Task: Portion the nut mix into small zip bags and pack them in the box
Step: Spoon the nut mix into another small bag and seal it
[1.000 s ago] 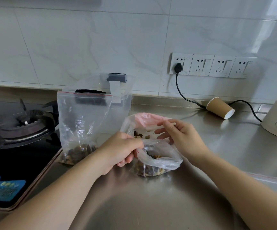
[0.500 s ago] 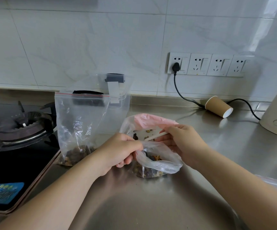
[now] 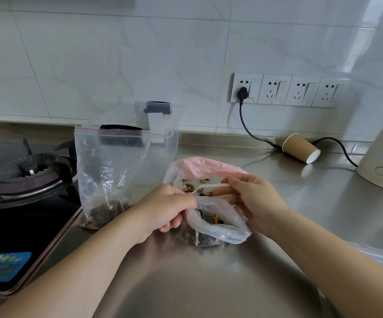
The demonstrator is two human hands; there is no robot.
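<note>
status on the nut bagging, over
Left hand grips small zip bag mouth open. Right hand pinches white spoon over pink-topped nut mix bag. Nothing blocking.

We see the stove (image 3: 20, 187) at the counter's (image 3: 300, 214) left edge, the cup (image 3: 300, 148) by its back edge, the box (image 3: 163, 134) between them

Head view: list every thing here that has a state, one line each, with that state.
small zip bag: mouth open, nuts inside
large zip bag: upright, nuts at bottom
pink-topped bag: open, nut mix showing
white spoon: held, tip in nut mix
left hand: pinches small bag's rim
right hand: fingers hold spoon
paper cup: on its side
plug: in leftmost socket
</note>
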